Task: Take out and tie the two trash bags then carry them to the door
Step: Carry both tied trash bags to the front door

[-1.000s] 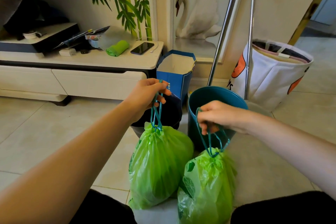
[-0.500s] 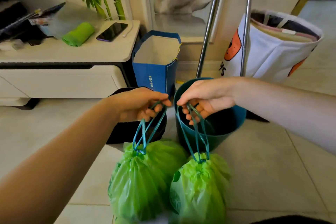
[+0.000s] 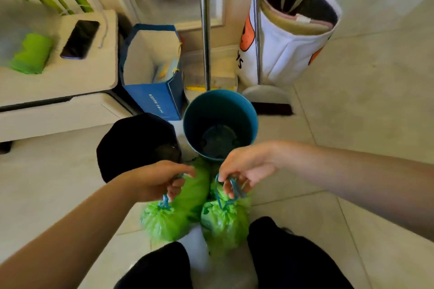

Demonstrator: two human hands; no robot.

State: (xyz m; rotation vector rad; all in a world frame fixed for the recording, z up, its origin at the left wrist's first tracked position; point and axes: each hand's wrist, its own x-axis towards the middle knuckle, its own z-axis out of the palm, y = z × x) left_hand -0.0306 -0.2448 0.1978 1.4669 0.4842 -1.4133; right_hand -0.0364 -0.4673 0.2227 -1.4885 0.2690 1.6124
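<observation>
A view looks straight down at a person's two bare arms reaching forward over a pale tiled floor (image 3: 352, 91). The left hand (image 3: 159, 179) has its fingers curled around the teal drawstring of the left green trash bag (image 3: 173, 213), which hangs just below and slightly in front of that hand, its neck gathered tight. The right hand (image 3: 244, 166) pinches the teal drawstring loops of the right green trash bag (image 3: 223, 223), which hangs directly under its fingers. The two bags touch side by side between the hands and the person's dark trouser legs (image 3: 288, 256), which lie nearer than both hands.

Just beyond the right hand stands a teal bin (image 3: 249, 119), open and unlined, its dark bottom showing. Just beyond the left hand sits a black bin (image 3: 131, 138), its inside too dark to make out. Farther ahead of the left hand, a blue paper bag (image 3: 152, 101) stands open, and beside it, to the left of both hands, is a low cream cabinet (image 3: 77, 77) carrying a dark phone (image 3: 79, 38) and a green roll (image 3: 31, 53). Ahead of the right hand, two metal poles (image 3: 205, 30) rise upright, with a dustpan and broom head at their feet. Beyond the right hand and further right stands a white fabric basket (image 3: 288, 54) with orange patches, holding rolled material.
</observation>
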